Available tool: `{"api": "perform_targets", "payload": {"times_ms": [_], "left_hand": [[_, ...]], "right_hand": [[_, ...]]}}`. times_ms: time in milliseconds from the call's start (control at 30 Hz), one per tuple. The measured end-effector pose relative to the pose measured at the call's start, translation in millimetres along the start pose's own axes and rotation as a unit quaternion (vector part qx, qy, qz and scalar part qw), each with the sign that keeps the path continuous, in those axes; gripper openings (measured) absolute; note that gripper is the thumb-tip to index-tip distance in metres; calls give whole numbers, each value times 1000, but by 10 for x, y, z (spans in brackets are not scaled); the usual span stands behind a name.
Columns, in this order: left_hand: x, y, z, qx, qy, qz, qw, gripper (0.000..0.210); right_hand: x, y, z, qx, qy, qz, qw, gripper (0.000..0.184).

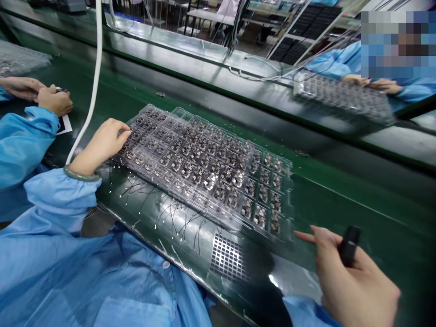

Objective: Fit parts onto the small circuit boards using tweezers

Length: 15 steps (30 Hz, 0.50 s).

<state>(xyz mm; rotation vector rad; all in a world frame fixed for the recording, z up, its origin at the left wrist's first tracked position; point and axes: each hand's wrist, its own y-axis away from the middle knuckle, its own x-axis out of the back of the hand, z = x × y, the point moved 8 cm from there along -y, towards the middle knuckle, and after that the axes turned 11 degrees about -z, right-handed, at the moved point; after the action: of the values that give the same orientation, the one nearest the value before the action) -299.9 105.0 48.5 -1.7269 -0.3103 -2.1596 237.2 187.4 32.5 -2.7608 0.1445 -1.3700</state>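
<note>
My left hand (106, 141) is at the left end of a clear plastic tray (170, 123), fingers curled together on its edge. That tray overlaps another clear compartment tray (288, 200), which sticks out on the right. Small circuit boards (211, 181) fill rows of their pockets. My right hand (350, 272) is off the right end, wrapped around a short black object (350, 245) whose kind I cannot make out. Its index finger stretches toward the tray corner. Thin black cables (177, 215) with light tips hang out along the trays' near side.
A sheet with a grid of dark squares (229, 256) lies near the bench's front edge. A white hose (97, 68) crosses on the left, beside a co-worker's hands (51, 97). Across the metal rail, another person holds stacked trays (344, 97). Small scraps dot the green bench (340, 200).
</note>
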Motion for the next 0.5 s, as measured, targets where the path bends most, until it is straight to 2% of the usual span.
{"api": "perform_targets", "payload": {"times_ms": [100,167,333,500], "left_hand": [[-99,-189,15,-22,-8,-32,999,30],[-159,-296,-5,-24,-15,-52,998,29],[-247,-437,-44,-21,-36,-87,995,30],[-267,-457,-61,-11,-49,-100,994,34]], "right_hand": [[35,163,-170,-58,29,-15,998,29],[16,286,-322,-52,27,-34,998,34],[-147,558,-542,39,19,-73,996,45],[-312,730,-555,117,-11,-100,988,39]]}}
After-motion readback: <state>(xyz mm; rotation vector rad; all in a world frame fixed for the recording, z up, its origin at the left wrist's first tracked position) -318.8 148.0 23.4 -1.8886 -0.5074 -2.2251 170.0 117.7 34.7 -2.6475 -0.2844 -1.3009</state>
